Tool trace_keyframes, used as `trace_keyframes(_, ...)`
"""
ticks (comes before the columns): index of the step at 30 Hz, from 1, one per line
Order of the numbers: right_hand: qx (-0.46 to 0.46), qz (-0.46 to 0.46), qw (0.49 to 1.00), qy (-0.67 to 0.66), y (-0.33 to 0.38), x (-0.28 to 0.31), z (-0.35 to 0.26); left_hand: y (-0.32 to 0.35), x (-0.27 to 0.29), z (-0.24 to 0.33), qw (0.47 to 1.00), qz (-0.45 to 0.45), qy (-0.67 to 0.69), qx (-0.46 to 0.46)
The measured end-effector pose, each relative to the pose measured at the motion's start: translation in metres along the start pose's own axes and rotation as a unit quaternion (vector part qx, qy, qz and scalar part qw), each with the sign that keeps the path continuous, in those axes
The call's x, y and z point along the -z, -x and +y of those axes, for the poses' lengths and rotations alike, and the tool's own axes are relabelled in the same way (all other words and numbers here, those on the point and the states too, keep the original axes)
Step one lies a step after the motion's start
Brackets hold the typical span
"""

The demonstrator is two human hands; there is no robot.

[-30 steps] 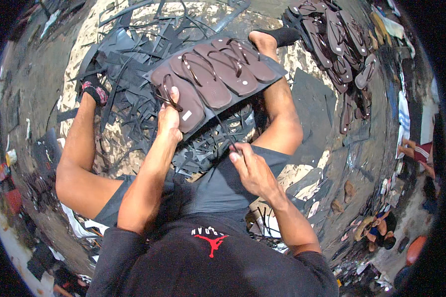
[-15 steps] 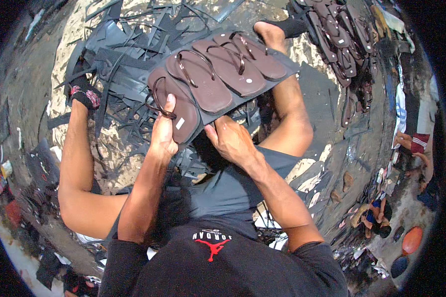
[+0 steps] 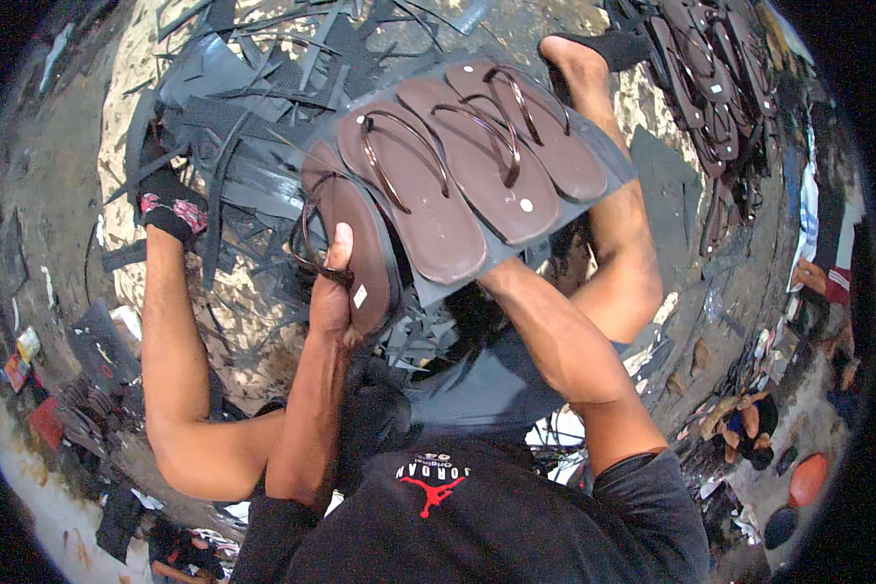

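Several brown flip-flops with glossy dark straps sit above my lap on dark grey sheet material. My left hand (image 3: 335, 282) grips the leftmost flip-flop (image 3: 358, 229), thumb on top near its strap. Between this flip-flop and the rest of the sheet (image 3: 579, 206) runs an open gap; whether they still join at the far end I cannot tell. Three more flip-flops (image 3: 428, 209) remain side by side on the sheet. My right hand (image 3: 501, 276) reaches underneath the sheet, only its wrist end showing, so its fingers and anything in them are hidden.
Dark rubber offcuts (image 3: 263, 127) lie heaped beyond my left hand, between my spread legs. A pile of brown flip-flops (image 3: 715, 88) is at the far right. Further right, other people (image 3: 745, 423) sit near an orange round object (image 3: 808, 481).
A gap has opened between the leftmost flip-flop and the others. My right hand has gone forward under the sheet, out of sight. The flip-flops sit slightly further right in view.
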State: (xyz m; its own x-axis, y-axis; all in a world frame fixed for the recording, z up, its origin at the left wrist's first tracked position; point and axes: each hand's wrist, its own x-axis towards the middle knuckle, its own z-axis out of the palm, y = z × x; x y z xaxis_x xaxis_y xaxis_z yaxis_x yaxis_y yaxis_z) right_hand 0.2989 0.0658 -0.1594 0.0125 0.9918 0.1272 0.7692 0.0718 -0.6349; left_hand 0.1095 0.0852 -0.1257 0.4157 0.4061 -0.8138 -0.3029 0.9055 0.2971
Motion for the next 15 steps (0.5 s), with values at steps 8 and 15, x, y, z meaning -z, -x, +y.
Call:
trace_keyframes(8, -0.037, 0.004, 0.999, -0.032, -0.085, -0.053, -0.011, 0.019, 0.031, 0.021, 0.993, -0.021, -0.085, -0.085)
trace_keyframes(15, -0.249, -0.068, 0.808, -0.531, -0.068, -0.052, -0.115, 0.148, 0.043, 0.036, 0.927, 0.068, -0.184, -0.318)
